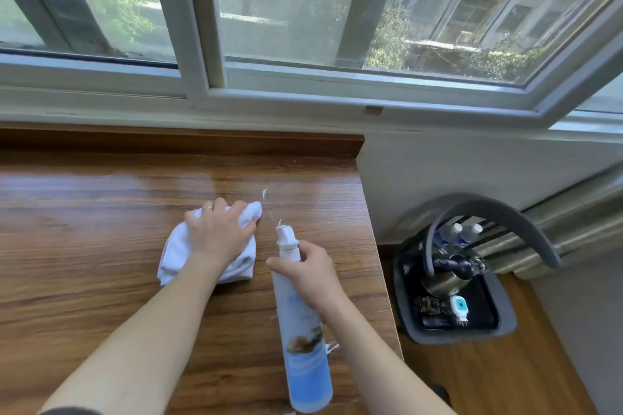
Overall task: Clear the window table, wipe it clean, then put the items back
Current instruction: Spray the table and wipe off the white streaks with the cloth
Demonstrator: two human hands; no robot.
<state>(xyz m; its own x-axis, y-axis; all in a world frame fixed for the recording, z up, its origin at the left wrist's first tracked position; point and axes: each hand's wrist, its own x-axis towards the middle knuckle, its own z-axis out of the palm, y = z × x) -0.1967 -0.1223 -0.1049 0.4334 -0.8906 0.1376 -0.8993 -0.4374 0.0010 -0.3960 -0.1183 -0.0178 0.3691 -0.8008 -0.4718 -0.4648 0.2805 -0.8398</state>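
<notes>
The wooden window table [101,212] fills the left and middle of the head view, with a shiny patch near its far side. My left hand [219,232] lies on a crumpled white cloth [175,253], its fingers curled over the cloth's far edge and pressing it to the tabletop. My right hand [308,274] grips the neck of a tall blue-and-white spray bottle [303,347], whose white nozzle points away from me, just right of the cloth. A small white fleck lies on the wood beyond the nozzle.
The table's right edge [374,246] drops to a lower wooden surface. There a black tray [502,323] holds a metal kettle [445,280], two water bottles [458,232] and small items, under a curved grey band. Window frames run along the back.
</notes>
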